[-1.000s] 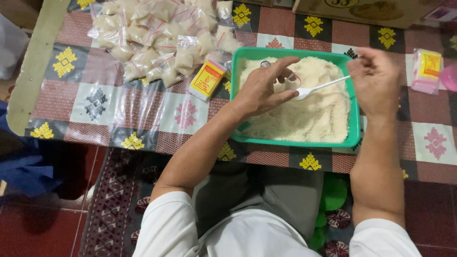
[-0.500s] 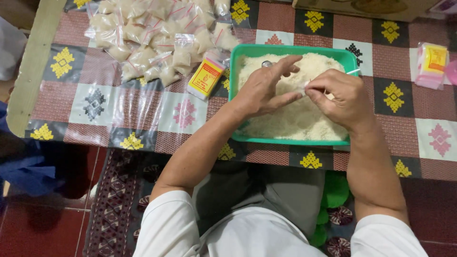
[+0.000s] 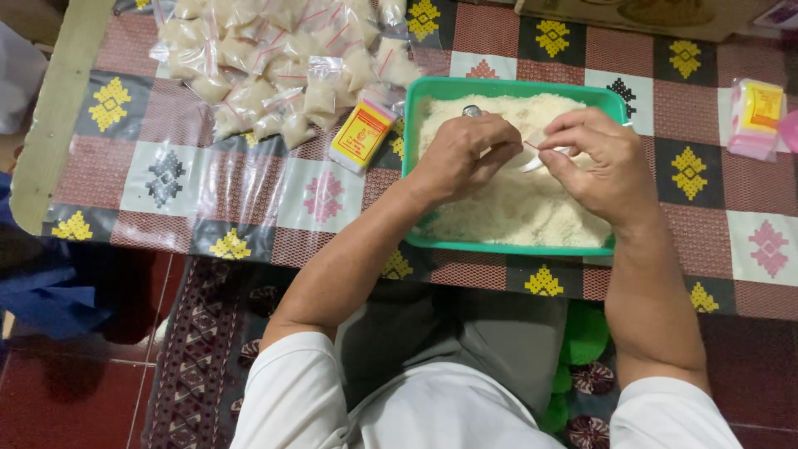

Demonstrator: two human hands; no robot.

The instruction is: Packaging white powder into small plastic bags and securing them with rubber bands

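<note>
Over one green tray: two hands, left hand, right hand.

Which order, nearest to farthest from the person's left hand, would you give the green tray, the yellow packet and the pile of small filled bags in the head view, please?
From the left hand:
1. Green tray, directly beneath the hand.
2. Yellow packet, just off the tray's left side.
3. Pile of small filled bags, beyond it, at upper left.

The table wears a checkered patterned cloth under clear plastic. On it lie a green tray of pale powder, a heap of small filled bags, a yellow packet between them, and a pink-and-yellow packet at the right edge.
</note>
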